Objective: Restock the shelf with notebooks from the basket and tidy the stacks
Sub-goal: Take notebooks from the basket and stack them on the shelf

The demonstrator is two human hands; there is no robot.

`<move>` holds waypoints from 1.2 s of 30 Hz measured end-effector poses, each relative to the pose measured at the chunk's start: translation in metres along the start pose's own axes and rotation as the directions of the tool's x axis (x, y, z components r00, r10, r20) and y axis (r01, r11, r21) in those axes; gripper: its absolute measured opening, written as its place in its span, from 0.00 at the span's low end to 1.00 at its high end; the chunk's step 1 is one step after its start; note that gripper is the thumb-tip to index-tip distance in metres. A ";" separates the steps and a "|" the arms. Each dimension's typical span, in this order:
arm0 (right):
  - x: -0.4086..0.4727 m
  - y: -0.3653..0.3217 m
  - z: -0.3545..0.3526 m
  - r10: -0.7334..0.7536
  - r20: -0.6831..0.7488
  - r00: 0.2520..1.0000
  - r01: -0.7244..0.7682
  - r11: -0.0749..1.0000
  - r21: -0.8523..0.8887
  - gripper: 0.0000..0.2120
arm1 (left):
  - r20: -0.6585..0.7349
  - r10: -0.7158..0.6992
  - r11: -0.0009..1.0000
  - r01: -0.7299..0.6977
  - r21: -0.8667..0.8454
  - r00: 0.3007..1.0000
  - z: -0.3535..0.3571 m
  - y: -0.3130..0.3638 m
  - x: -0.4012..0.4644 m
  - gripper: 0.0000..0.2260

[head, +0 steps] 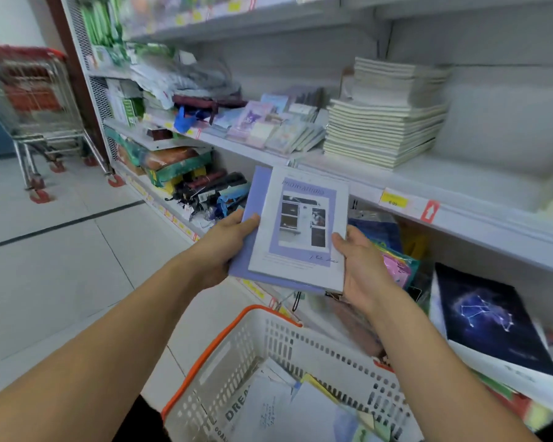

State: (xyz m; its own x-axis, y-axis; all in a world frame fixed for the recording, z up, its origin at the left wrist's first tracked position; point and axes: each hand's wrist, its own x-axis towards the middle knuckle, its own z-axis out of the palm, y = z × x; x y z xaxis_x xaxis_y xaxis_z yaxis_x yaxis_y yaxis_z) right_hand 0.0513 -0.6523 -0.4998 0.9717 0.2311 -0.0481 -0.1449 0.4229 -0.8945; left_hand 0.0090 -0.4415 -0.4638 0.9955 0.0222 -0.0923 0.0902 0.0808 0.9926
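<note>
1. From the head camera, both bare hands hold a small pile of notebooks (296, 229) up in front of the white shelf (406, 183), above the basket.
2. The left hand (227, 247) has its grip closed on the pile's left edge, thumb lying on the lilac cover and fingers underneath.
3. The right hand (359, 266) has its grip closed on the lower right corner, thumb pressed on the white cover and palm cupping the edge from below.
4. The top notebook is white with a lilac frame around photo panels; it sits skewed on a plain lilac one that sticks out to the left.
5. The basket (268, 342) is white perforated plastic with an orange rim, low in the view between the forearms, and more notebooks (288, 409) lie jumbled inside it.
6. On the shelf behind the held pile stands a tall stack of cream notebooks (385, 132), with a smaller stack on top set slightly askew.
7. Just left of that stack, small pastel notebooks (278, 129) lean in overlapping rows.
8. A dark notebook with a constellation print (489, 320) lies tilted on the lower shelf at right.
9. A metal shopping trolley (35, 100) with red trim stands well apart, at far left on the tiled floor.
</note>
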 end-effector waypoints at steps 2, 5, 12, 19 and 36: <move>0.001 -0.014 0.004 -0.023 -0.016 1.000 0.023 1.000 0.014 0.12 | 0.126 -0.044 0.999 0.045 -0.008 0.991 0.003 0.017 -0.007 0.19; 0.001 -0.040 0.008 -0.075 0.000 0.997 0.074 0.997 -0.005 0.13 | 0.187 -0.025 0.980 -0.013 0.197 0.982 0.016 0.028 -0.014 0.27; -0.011 -0.118 0.011 -0.240 0.164 0.957 0.268 0.946 -0.180 0.22 | 0.293 0.072 0.990 -0.104 0.096 0.954 0.049 0.105 0.016 0.27; 0.045 -0.236 0.029 -0.395 -0.049 0.917 0.389 0.916 -0.098 0.13 | 0.041 0.287 0.927 -0.267 -0.264 0.957 0.107 0.181 0.100 0.15; 0.227 -0.311 -0.044 -0.302 -0.112 0.947 0.008 0.369 -0.929 0.60 | 0.097 0.230 0.972 -0.223 -0.078 0.968 0.114 0.144 0.204 0.13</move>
State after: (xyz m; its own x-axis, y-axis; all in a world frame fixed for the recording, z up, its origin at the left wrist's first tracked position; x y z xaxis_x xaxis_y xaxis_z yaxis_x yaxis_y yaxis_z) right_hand 0.3252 -0.7699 -0.2526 0.9846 -0.0069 0.1744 0.1271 -0.6567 -0.7433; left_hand 0.2282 -0.5392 -0.3311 0.9876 -0.0565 0.1464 -0.1365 0.1514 0.9790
